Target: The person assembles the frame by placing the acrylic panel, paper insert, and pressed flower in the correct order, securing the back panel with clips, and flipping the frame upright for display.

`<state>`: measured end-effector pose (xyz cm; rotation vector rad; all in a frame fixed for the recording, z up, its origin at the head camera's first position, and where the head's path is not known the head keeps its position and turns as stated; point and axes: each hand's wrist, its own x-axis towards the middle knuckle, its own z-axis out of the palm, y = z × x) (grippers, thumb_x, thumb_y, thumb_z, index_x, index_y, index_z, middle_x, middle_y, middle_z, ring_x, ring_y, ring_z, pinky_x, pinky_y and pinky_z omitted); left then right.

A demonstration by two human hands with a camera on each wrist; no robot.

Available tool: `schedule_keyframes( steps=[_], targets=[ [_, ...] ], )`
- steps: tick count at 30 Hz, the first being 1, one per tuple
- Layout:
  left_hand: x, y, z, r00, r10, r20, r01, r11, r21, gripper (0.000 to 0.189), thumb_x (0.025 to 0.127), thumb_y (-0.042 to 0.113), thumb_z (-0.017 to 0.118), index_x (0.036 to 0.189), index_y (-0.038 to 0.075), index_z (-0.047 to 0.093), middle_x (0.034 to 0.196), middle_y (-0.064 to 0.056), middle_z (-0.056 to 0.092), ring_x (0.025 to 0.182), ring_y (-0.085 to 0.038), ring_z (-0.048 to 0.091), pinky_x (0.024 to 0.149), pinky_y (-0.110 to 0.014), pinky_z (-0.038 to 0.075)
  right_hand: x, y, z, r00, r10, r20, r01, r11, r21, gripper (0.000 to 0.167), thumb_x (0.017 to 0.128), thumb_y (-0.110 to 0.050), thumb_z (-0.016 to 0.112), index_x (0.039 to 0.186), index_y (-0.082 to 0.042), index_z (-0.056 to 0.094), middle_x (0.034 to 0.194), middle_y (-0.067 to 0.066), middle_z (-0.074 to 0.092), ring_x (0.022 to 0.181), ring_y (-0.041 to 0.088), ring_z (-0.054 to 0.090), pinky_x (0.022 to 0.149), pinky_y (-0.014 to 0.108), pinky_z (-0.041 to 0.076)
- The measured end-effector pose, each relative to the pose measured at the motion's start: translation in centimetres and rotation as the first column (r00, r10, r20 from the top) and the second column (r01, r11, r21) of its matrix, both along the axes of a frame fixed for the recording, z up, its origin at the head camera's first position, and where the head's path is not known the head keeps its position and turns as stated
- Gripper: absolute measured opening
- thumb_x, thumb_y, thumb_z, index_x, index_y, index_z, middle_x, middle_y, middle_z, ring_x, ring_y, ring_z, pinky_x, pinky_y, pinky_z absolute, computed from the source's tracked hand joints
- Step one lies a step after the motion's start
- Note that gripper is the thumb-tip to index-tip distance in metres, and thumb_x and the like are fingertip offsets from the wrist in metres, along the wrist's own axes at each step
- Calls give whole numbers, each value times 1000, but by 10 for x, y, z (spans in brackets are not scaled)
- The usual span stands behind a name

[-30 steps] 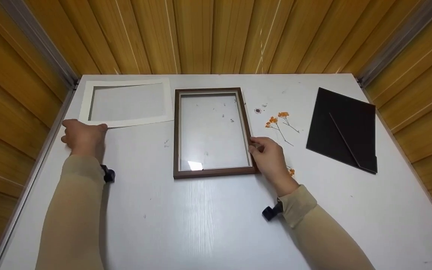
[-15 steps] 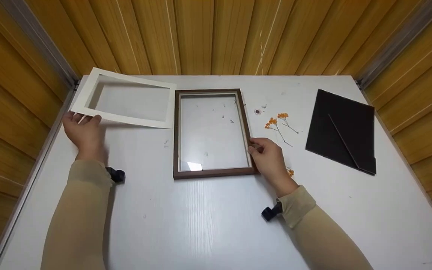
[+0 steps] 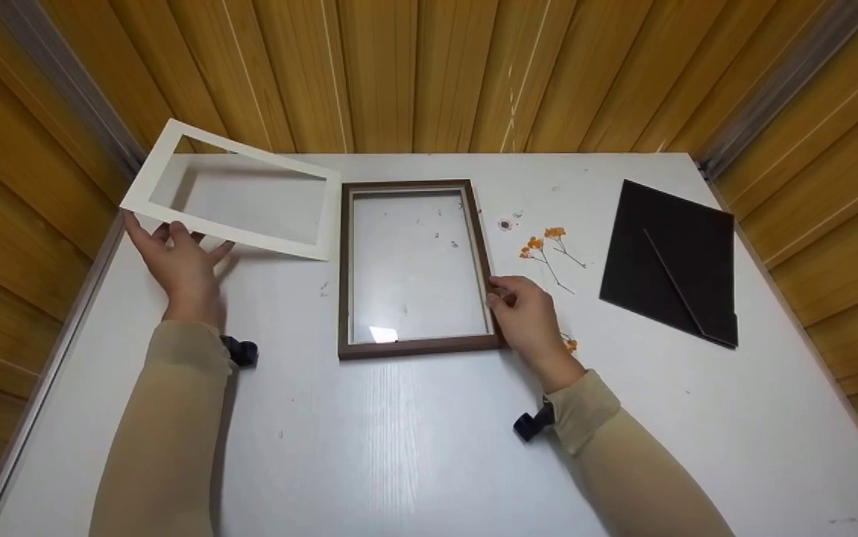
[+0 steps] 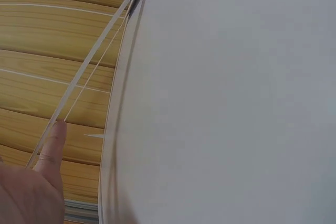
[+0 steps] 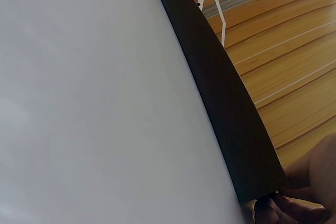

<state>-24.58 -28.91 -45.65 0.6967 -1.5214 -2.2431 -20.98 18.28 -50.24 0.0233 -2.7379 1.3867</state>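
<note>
My left hand holds a white picture mat by its near left side. That side is raised and tilted, while the right side comes down close to the brown picture frame. In the left wrist view, a straight finger reaches the mat's thin edge. With thumb and bent fingers, my right hand grips the frame's right side near its lower corner. The frame lies on the table with a clear pane inside. In the right wrist view, its dark side runs up from my fingers.
Orange dried flower sprigs and a small pale flower lie right of the frame. Another orange sprig is partly hidden behind my right wrist. A black backing board lies farther right on the white table. Wood-patterned walls surround the table.
My left hand has lifted the mat's left side off the table and tilted it up, shifting slightly right. My right hand keeps its grip on the frame.
</note>
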Motion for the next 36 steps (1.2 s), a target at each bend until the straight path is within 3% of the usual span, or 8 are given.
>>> schedule_keyframes(
  steps=[5, 9, 14, 19, 28, 36],
  targets=[
    [1, 1, 3, 1000, 22, -14, -22, 999, 37, 72, 123, 29, 42, 169, 71, 6, 167, 1, 38, 154, -26, 57, 112, -49, 64, 0, -1, 0, 1000, -2, -1, 2, 1000, 0, 34, 105, -5, 75, 139, -1, 78, 129, 18, 80, 105, 28, 73, 87, 33, 56],
    [0, 1, 5, 991, 113, -71, -105, 988, 115, 70, 122, 23, 42, 170, 67, 15, 162, -2, 43, 145, -27, 62, 108, -53, 66, -1, 0, 0, 1000, -3, -4, 3, 1000, -4, 34, 105, -5, 75, 139, 0, 78, 127, 18, 80, 105, 29, 73, 88, 33, 56],
    [-2, -2, 10, 960, 260, -100, -228, 940, 255, 71, 122, 18, 41, 172, 63, 19, 159, -3, 43, 141, -28, 62, 102, -58, 66, -1, 1, -1, 1000, 11, -10, -11, 1000, -4, 35, 106, -7, 74, 140, 0, 77, 130, 18, 80, 107, 28, 74, 90, 31, 56],
    [-3, 2, 17, 935, 328, -133, -268, 902, 337, 70, 123, 18, 40, 171, 64, 19, 163, -2, 44, 143, -27, 62, 103, -63, 64, -1, 2, -1, 1000, 13, -12, -13, 1000, 1, 35, 104, -7, 74, 138, 0, 78, 129, 17, 80, 107, 27, 73, 86, 25, 56],
    [-1, 23, 30, 925, 331, -185, -252, 901, 353, 67, 123, 17, 42, 171, 59, 24, 155, -4, 54, 137, -30, 69, 86, -56, 71, 0, 2, 0, 1000, -3, -4, 3, 1000, -11, 35, 101, -8, 76, 135, -1, 80, 125, 16, 80, 103, 26, 71, 78, 20, 54],
    [-4, 51, 31, 927, 299, -226, -225, 927, 300, 62, 122, 17, 42, 171, 52, 29, 148, -8, 58, 129, -32, 73, 81, -52, 72, 3, 2, -2, 1000, 9, 7, -9, 1000, -11, 43, 98, -15, 88, 138, -2, 79, 126, 16, 81, 102, 25, 71, 80, 22, 55]
  ],
)
